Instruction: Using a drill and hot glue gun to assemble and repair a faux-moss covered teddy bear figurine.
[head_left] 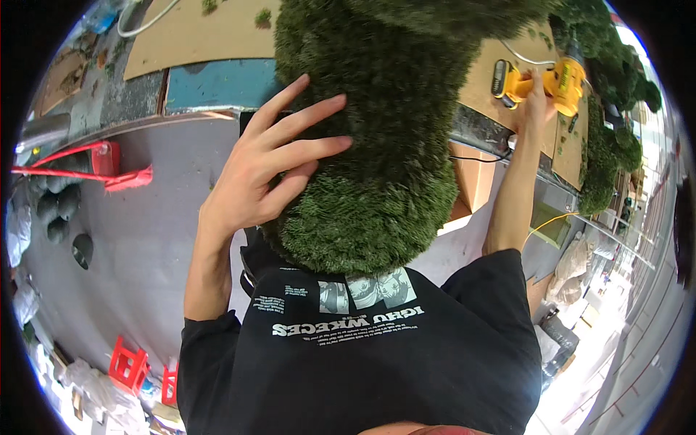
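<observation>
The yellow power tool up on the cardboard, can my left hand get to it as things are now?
Probably not easily. Your left hand lies flat on the green mossy form, whose bulk sits between it and the yellow power tool. Your right hand is already at the tool.

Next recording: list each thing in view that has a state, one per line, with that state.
left hand: open, fingers spread flat against the green shape
right hand: closed around the drill's grip
yellow power drill: held, up at the cardboard-covered bench
green turf-covered shape: upright in front of the person, steadied by the left hand
red stools: standing on the floor
cardboard sheet: lying flat
</observation>
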`<state>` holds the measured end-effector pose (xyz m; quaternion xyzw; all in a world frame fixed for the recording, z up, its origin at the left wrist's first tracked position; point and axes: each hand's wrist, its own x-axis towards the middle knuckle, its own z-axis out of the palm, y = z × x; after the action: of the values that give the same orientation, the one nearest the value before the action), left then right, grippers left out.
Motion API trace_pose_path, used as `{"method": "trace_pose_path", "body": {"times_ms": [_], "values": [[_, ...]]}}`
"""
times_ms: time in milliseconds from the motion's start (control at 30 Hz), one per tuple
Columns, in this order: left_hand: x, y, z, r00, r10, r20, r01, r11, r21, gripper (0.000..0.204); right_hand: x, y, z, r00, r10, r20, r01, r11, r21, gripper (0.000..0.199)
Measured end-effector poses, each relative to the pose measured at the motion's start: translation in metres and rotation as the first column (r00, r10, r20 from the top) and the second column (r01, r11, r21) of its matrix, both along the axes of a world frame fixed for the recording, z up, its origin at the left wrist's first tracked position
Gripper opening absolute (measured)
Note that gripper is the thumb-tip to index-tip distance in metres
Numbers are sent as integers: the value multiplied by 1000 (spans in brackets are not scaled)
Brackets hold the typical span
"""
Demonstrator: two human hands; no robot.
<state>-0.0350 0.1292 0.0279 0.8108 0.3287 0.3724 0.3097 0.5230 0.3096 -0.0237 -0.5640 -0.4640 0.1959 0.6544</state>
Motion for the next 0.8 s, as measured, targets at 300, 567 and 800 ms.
{"method": "trace_pose_path", "body": {"times_ms": [300, 567, 800], "values": [[0, 6, -14, 995, -77, 57, 79, 997, -24, 45, 61, -179, -21, 487, -516, 705, 758, 651, -47, 37], [-2, 12, -11, 994, -102, 30, 103, 994, -32, 48, 68, -162, -46, 623, -226, 749, 764, 383, -520, 92], [-1, 9, -13, 996, -74, 46, 75, 997, -27, 49, 62, -139, -28, 613, -127, 780, 759, 368, -537, 98]]}}
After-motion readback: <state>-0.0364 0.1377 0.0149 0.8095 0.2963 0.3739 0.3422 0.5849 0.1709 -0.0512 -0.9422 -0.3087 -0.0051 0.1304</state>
